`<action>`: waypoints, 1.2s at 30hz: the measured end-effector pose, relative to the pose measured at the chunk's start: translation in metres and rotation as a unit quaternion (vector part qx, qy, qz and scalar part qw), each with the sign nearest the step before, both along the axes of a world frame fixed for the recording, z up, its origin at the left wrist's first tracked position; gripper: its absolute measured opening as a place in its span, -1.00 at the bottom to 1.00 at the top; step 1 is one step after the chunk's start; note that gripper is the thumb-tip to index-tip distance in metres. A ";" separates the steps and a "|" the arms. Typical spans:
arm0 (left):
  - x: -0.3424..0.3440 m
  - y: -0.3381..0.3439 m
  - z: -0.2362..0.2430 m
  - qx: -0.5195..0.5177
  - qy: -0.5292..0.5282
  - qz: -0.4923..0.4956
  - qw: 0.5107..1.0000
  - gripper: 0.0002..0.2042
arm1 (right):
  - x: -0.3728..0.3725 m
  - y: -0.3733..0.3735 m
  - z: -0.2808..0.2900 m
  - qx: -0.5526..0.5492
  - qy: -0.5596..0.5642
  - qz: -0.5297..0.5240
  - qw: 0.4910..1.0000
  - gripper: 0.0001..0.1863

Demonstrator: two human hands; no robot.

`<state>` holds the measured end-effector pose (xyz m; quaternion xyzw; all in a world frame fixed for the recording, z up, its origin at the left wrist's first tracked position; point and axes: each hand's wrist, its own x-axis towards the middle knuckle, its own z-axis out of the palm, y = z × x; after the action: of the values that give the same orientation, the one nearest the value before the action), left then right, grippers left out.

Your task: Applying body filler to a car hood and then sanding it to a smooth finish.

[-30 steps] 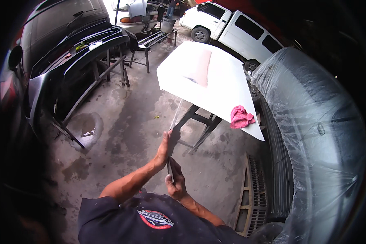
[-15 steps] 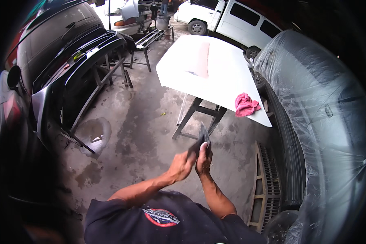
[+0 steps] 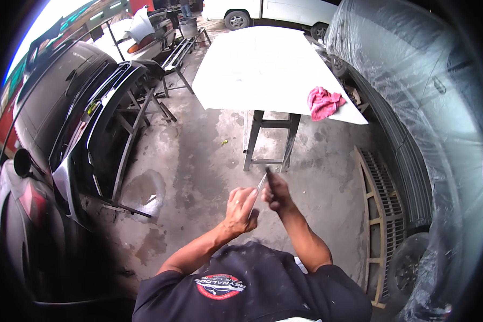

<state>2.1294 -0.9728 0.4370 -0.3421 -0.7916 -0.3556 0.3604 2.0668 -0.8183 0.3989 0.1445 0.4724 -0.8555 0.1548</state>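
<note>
In front of my chest, both hands are raised close together over the concrete floor. My left hand (image 3: 240, 210) is closed on a thin, pale, flat blade (image 3: 261, 185), which shows nearly edge-on and points up toward the other hand. A dark flat blade (image 3: 270, 176) juts up from my right hand (image 3: 278, 194), whose fingers are closed around its lower part. Blur hides the exact kind of both pieces. Beyond the hands, a white car hood panel (image 3: 225, 80) lies on a dark metal stand (image 3: 252, 140). A crumpled pink cloth (image 3: 324, 103) rests on its near right corner.
At the right stands a car under plastic sheeting (image 3: 445, 107), with a slatted grille-like frame (image 3: 378, 214) and a tyre (image 3: 408, 263) beside it. Dark body parts on a stand (image 3: 137, 134) and a dark vehicle (image 3: 64, 80) are at the left. A white van (image 3: 284, 11) stands behind.
The hands have drawn slightly apart, and two thin pieces now show separately between them. The view has shifted, so the panel sits higher; its pinkish patch no longer shows in the glare.
</note>
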 end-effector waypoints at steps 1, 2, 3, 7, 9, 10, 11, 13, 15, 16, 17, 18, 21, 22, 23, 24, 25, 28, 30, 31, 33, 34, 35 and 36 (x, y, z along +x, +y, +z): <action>-0.004 0.005 -0.014 0.042 -0.042 0.034 0.998 -0.43 | 0.015 -0.015 0.004 0.035 0.036 0.063 0.997 -0.74; -0.010 0.007 -0.012 0.094 -0.087 0.058 0.990 -0.47 | 0.022 -0.015 0.011 -0.019 -0.024 0.100 0.995 -0.75; -0.019 0.007 -0.009 0.146 -0.132 0.083 0.977 -0.51 | 0.026 -0.012 0.013 -0.073 -0.083 0.138 0.984 -0.75; -0.052 -0.045 -0.039 0.427 -0.499 0.039 0.753 -0.57 | 0.049 0.017 -0.006 0.110 0.173 0.177 0.963 -0.57; -0.052 -0.055 -0.012 0.537 -0.586 -0.051 0.605 -0.67 | 0.042 0.042 -0.012 0.121 0.106 0.040 0.986 -0.37; -0.049 -0.055 0.003 0.526 -0.583 -0.066 0.615 -0.73 | 0.035 0.053 -0.008 0.226 0.068 -0.041 0.971 -0.45; -0.050 -0.070 -0.008 0.505 -0.608 -0.058 0.610 -0.78 | 0.032 0.059 -0.002 0.327 0.029 -0.112 0.938 -0.53; -0.052 -0.066 -0.034 0.559 -0.541 -0.088 0.621 -0.81 | 0.037 0.072 0.003 0.373 0.100 -0.225 0.895 -0.65; -0.050 -0.048 -0.033 0.558 -0.601 -0.029 0.571 -0.76 | 0.052 0.061 0.020 0.363 0.155 -0.263 0.880 -0.76; -0.049 -0.049 -0.045 0.549 -0.638 -0.065 0.536 -0.71 | 0.057 0.055 0.022 0.457 0.258 -0.261 0.810 -0.79; -0.050 -0.042 -0.042 0.537 -0.674 -0.103 0.497 -0.65 | 0.062 0.050 0.022 0.542 0.354 -0.254 0.718 -0.83; -0.049 -0.024 -0.041 0.529 -0.694 -0.022 0.488 -0.58 | 0.071 0.041 0.014 0.521 0.433 -0.218 0.703 -0.83; -0.050 -0.010 -0.063 0.573 -0.722 -0.068 0.382 -0.51 | 0.087 0.010 0.039 0.445 0.674 -0.021 0.590 -0.75; -0.046 -0.006 -0.059 0.567 -0.729 -0.073 0.377 -0.51 | 0.085 0.008 0.035 0.503 0.685 0.004 0.527 -0.73; -0.035 -0.007 -0.048 0.517 -0.762 -0.128 0.370 -0.51 | 0.082 0.009 0.025 0.557 0.690 0.032 0.462 -0.70; -0.027 -0.013 -0.037 0.463 -0.788 -0.182 0.362 -0.50 | 0.062 0.016 -0.018 0.613 0.634 -0.012 0.472 -0.64; -0.030 -0.031 -0.033 0.304 -0.817 -0.233 0.431 -0.50 | 0.040 0.020 -0.036 0.627 0.445 -0.120 0.628 -0.58; 0.001 -0.058 -0.033 0.075 -0.770 -0.183 0.606 -0.49 | 0.018 0.100 -0.096 0.696 0.139 0.182 0.681 -0.61; -0.010 -0.061 -0.016 0.145 -0.723 0.052 0.674 -0.54 | 0.022 0.115 -0.087 0.691 0.110 0.195 0.687 -0.61; -0.019 -0.094 -0.049 0.240 -0.711 0.011 0.661 -0.61 | 0.039 0.113 -0.082 0.677 0.081 0.220 0.697 -0.61; -0.021 -0.112 -0.065 0.436 -0.611 0.076 0.657 -0.70 | 0.046 0.116 -0.073 0.672 0.065 0.206 0.709 -0.62; -0.020 -0.105 -0.051 0.480 -0.628 0.060 0.610 -0.72 | 0.048 0.117 -0.071 0.663 0.048 0.189 0.723 -0.62; -0.019 -0.101 -0.035 0.522 -0.639 0.047 0.563 -0.73 | 0.048 0.114 -0.069 0.664 0.047 0.188 0.722 -0.62; -0.023 -0.099 -0.041 0.523 -0.639 0.045 0.562 -0.73 | 0.048 0.108 -0.067 0.640 0.123 0.105 0.751 -0.59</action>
<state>2.1068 -1.0720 0.3959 0.2593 -0.5050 -0.8161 -0.1082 2.1151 -0.7099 0.3317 0.0530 0.9368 -0.3411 0.0559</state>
